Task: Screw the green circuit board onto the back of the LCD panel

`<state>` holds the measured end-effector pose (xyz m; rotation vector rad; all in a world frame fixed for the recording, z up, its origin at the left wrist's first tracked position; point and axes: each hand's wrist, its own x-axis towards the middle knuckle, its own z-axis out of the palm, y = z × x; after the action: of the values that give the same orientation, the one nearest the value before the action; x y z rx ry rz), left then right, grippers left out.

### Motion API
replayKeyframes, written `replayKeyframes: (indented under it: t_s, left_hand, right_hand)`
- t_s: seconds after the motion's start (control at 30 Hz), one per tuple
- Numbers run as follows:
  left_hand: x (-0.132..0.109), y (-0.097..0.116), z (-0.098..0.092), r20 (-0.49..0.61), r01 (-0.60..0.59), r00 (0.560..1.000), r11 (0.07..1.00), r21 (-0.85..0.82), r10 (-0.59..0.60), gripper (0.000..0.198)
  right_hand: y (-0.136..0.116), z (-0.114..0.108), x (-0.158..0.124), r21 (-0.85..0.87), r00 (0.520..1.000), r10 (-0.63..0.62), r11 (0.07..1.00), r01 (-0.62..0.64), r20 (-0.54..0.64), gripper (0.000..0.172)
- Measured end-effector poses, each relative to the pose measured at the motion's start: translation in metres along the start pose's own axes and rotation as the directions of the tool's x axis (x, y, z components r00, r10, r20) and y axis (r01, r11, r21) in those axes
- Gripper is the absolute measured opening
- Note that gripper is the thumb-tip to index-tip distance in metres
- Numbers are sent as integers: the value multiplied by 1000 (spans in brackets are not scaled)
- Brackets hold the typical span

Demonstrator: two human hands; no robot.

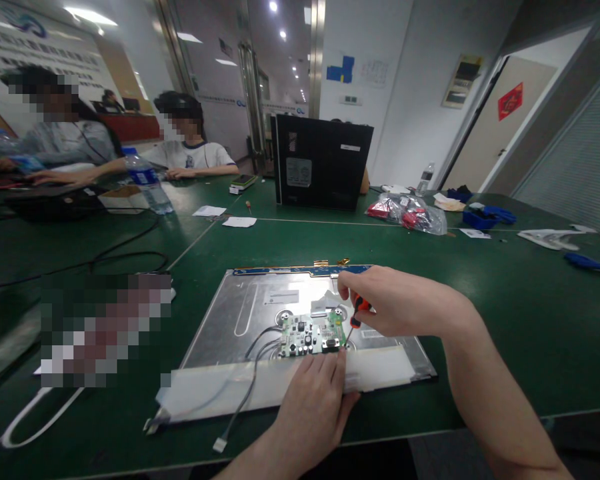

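Observation:
A flat metal-backed display panel (pixel 220 333) lies on the green table in front of me. A green circuit board (pixel 305 330) sits at its middle, with grey cables (pixel 256 373) trailing off its left side to a white connector (pixel 221 444). My right hand (pixel 400 303) is closed around a red and black screwdriver (pixel 361 305), whose tip points down at the board's lower right corner. My left hand (pixel 315 400) rests flat over the panel's pale strip (pixel 220 387), fingers stretched out to the board's lower edge, near the screwdriver tip.
A black computer case (pixel 325 163) stands across the table. A water bottle (pixel 147 180) is at the left, near two seated people. Plastic bags with red items (pixel 407 212) and blue things (pixel 483 217) lie at the back right. A white cable (pixel 40 427) loops at the left.

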<state>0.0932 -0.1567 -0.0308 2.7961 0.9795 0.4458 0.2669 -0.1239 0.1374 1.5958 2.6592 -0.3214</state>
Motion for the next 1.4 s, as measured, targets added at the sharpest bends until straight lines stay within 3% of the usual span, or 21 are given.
replayKeyframes:
  t_s: [0.2,0.47,0.67,0.87,1.07,1.27,1.4]
  left_hand:
    - [1,1,-2,16,-2,1000,1000,25,1,40]
    - [0,1,1,0,-1,1000,1000,19,1,42]
    - [1,0,3,3,-9,1000,1000,18,9,44]
    - [0,0,2,1,-7,1000,1000,18,7,42]
    - [1,2,-1,26,2,1000,999,46,-3,42]
    - [1,1,-2,34,-7,999,999,32,5,44]
    - [0,0,0,5,-5,1000,1000,29,5,44]
  right_hand:
    - [-5,2,4,-8,998,42,999,-43,-44,37]
    - [-5,4,7,-47,997,0,999,-4,-79,16]
    - [-2,1,1,8,995,-75,997,75,-63,19]
    - [-7,1,4,-26,998,42,999,-43,-54,40]
    - [-10,2,10,-84,989,113,989,-122,-97,48]
    - [-5,3,5,-117,994,44,992,-55,-100,18]
    - [-4,2,2,-53,997,-17,999,13,-75,19]
